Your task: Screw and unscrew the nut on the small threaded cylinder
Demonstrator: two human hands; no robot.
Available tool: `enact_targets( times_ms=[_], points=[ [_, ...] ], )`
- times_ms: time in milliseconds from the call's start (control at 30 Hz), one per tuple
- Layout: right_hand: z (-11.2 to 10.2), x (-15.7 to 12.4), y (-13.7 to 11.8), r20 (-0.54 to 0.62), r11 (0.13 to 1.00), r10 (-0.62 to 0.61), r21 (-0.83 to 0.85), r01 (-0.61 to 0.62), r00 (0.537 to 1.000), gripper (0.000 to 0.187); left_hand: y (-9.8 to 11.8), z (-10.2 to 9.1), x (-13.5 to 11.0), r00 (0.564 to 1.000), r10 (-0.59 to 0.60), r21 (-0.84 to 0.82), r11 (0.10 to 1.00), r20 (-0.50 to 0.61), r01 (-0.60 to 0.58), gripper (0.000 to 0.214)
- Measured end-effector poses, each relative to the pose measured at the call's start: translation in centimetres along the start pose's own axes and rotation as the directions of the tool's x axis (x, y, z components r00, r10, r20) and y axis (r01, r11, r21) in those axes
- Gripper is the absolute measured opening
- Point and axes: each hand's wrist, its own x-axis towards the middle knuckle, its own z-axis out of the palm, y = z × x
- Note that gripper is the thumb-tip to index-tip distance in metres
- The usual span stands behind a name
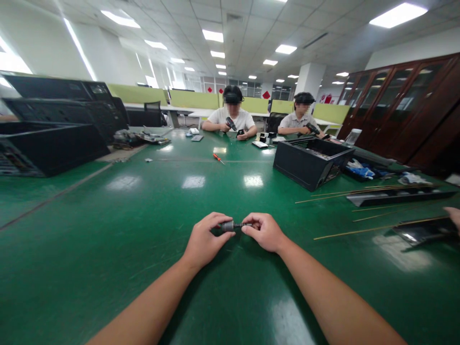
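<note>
Above the near middle of the green table (154, 201), both hands meet at one small object. It is a grey metal cylinder with a thin dark shaft (227, 225), lying level from left to right; its exact kind I cannot make out. My left hand (208, 237) is closed round the cylinder end, thumb below and fingers above. The shaft's right end sits between the thumb and fingers of my right hand (264, 232), partly hidden by them.
An orange screwdriver (217, 157) lies farther back. Black computer cases stand at left (68, 148) and right (312, 163). Thin brass-coloured rods (359, 232) lie at right, near another person's hand (453, 216). Two people across the table hold power drills (231, 123).
</note>
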Motion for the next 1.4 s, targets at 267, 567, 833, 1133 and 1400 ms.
enact_targets(
  times_ms=[267, 567, 833, 1133, 1400],
  points=[
    [0.05, -0.11, 0.18, -0.016, 1.000, 0.000, 0.000, 0.000, 1.000, 0.018, 0.02, 0.03, 0.04, 0.999, 0.030, 0.014, 0.999, -0.020, -0.029, 0.025],
    [-0.11, -0.06, 0.33, -0.046, 0.999, -0.002, -0.044, 0.000, 0.999, 0.015, -0.04, 0.05, 0.11, 0.999, 0.021, 0.022, 1.000, -0.044, -0.020, 0.025],
    [-0.24, -0.04, 0.50, -0.053, 0.999, -0.003, -0.049, 0.000, 0.999, 0.015, -0.04, 0.00, 0.12, 0.999, 0.024, 0.010, 1.000, -0.045, -0.024, 0.026],
    [-0.39, -0.01, 0.46, -0.065, 0.999, 0.003, -0.039, -0.006, 0.998, 0.016, -0.40, 0.09, 0.20, 0.998, -0.011, -0.034, 0.999, -0.062, 0.009, 0.028],
    [-0.49, 0.07, 0.91, -0.072, 0.999, -0.007, -0.047, 0.003, 0.997, 0.017, -0.37, 0.04, 0.19, 0.997, -0.031, -0.038, 0.999, -0.072, 0.028, 0.028]
  ],
)
